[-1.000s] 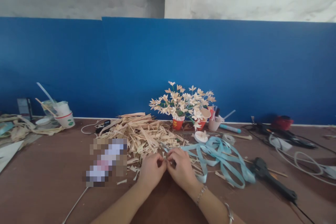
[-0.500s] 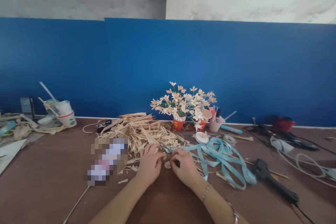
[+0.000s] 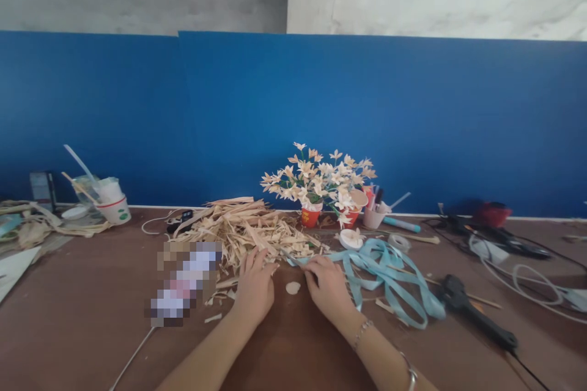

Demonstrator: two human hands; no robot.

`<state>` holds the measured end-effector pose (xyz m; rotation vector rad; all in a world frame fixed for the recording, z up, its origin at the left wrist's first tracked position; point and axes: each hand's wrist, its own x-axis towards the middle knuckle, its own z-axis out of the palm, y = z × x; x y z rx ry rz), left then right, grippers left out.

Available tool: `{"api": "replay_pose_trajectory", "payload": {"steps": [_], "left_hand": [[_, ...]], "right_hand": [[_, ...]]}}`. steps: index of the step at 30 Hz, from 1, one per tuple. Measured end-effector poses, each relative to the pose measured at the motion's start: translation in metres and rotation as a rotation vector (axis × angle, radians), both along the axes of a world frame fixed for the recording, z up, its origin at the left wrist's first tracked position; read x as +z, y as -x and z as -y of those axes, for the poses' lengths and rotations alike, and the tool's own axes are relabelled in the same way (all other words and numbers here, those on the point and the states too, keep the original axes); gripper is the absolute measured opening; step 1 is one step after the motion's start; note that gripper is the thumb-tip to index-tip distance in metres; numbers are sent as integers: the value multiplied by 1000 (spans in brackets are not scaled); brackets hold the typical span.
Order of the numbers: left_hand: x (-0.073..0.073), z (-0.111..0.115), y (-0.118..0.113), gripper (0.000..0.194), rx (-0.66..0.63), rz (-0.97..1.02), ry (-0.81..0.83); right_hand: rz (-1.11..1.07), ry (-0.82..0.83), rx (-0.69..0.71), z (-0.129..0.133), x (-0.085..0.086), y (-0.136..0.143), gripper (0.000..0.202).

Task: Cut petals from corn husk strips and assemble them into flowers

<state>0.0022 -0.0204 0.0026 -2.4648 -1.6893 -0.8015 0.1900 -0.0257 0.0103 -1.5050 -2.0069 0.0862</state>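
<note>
My left hand (image 3: 254, 287) lies at the near edge of a heap of dry, straw-coloured husk strips (image 3: 247, 226), palm down with fingers apart. Across from it my right hand (image 3: 331, 288) rests on the table, fingers stretched forward and thumb apart. Its fingertips are by the end of a light blue ribbon (image 3: 389, 278) and a thin grey metal blade (image 3: 290, 258), whose other parts I cannot make out. Between the hands a small pale rounded piece (image 3: 292, 288) lies flat on the brown table. Neither hand visibly holds anything.
Pale artificial flowers (image 3: 321, 177) stand in red cups at the back. A black glue gun (image 3: 479, 314) with its cord lies at right. A blurred-out device (image 3: 186, 284) with a white cable is at left. A paper cup (image 3: 114, 210) holds sticks. A blue partition (image 3: 229, 116) closes off the back.
My hands have moved slightly apart, uncovering more of the pale piece. The right fingers have straightened, and the small dark thing seen by that hand no longer shows. The view has shifted a little.
</note>
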Motion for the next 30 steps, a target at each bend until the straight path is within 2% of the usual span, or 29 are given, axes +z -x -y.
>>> {"api": "replay_pose_trajectory", "payload": {"steps": [4, 9, 13, 16, 22, 30], "left_hand": [[-3, -2, -1, 35, -83, 117, -92], [-2, -2, -3, 28, -151, 200, -107], [1, -3, -4, 22, -183, 256, -120], [3, -1, -5, 23, -237, 288, -41], [-1, 8, -9, 40, -372, 294, 159], [-9, 13, -6, 50, -373, 460, 247]], "right_hand": [[34, 27, -73, -2, 3, -5, 22], [212, 133, -197, 0, 7, -7, 17], [286, 184, -213, 1, 5, -4, 13], [276, 209, -194, 1, 3, -2, 12], [253, 227, -191, 2, 0, -1, 17], [157, 183, -157, 0, -2, -3, 21]]}}
